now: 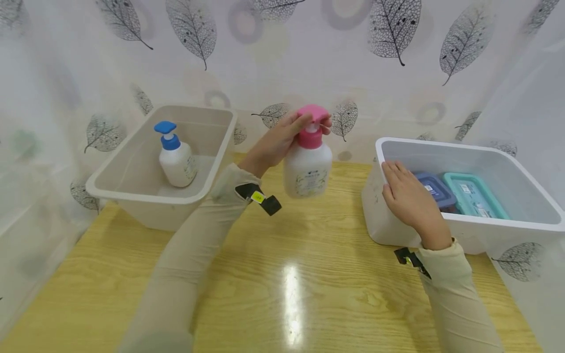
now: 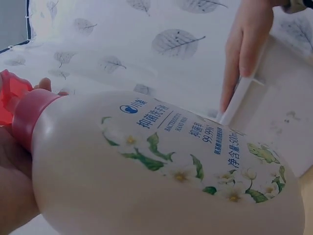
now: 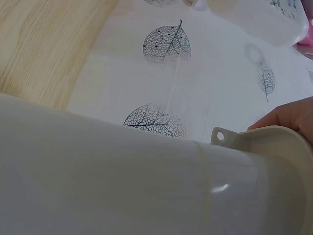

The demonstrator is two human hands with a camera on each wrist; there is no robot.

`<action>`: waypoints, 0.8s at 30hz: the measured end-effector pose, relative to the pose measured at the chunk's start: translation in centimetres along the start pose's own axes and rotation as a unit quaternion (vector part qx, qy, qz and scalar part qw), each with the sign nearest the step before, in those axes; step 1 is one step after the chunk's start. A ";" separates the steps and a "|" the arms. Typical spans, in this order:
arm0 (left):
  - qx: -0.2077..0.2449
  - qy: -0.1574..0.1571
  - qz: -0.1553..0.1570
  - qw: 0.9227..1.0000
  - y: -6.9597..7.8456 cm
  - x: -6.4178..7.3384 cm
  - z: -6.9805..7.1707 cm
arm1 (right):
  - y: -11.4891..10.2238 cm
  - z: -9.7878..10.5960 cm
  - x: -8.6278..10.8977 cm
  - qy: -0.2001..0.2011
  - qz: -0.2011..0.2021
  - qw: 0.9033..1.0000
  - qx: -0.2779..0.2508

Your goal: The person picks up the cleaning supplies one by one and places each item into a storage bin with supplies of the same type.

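Observation:
My left hand (image 1: 282, 139) grips a white hand wash bottle (image 1: 308, 171) around its pink pump and collar, holding it upright above the table. In the left wrist view, the bottle's flowered label (image 2: 186, 152) faces the camera, with the red-pink collar (image 2: 36, 117) beside my fingers. My right hand (image 1: 412, 198) rests along the left rim of the right-hand bin (image 1: 441, 142), its fingers fairly straight. The right wrist view shows part of that hand (image 3: 293, 117) at the bin's rim. Inside this bin lie a dark blue lidded box (image 1: 434, 190) and a teal lidded box (image 1: 474, 193).
A beige bin (image 1: 161, 200) stands at the left, holding a white bottle (image 1: 176, 164) with a blue pump. Beneath everything is a wood-grain table (image 1: 265, 294). A leaf-patterned sheet (image 1: 291, 59) hangs behind the bins.

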State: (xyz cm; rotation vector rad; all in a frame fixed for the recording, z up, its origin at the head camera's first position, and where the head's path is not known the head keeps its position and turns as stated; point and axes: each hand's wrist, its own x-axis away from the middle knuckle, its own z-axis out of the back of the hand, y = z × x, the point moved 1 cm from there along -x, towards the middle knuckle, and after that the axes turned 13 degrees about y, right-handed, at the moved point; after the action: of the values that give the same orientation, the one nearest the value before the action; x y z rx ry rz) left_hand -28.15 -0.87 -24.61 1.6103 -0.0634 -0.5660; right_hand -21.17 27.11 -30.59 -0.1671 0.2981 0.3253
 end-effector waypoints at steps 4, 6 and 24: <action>0.023 0.010 0.003 1.000 0.9 -0.6 0.0 | 0.0 0.0 0.0 0.000 0.002 1.000 0.000; 0.020 0.013 -0.001 1.000 1.3 -0.8 0.0 | 0.0 0.0 -0.1 0.001 0.001 1.000 0.002; 0.012 0.050 0.004 0.999 3.6 -2.3 1.8 | 0.0 0.0 -0.2 -0.008 -0.009 1.000 0.003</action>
State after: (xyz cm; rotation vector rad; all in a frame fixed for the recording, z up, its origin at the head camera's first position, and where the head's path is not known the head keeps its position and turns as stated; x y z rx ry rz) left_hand -29.84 -2.16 -20.51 1.6589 -0.0007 -0.4792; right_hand -21.32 27.03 -30.57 -0.1607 0.2826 0.3084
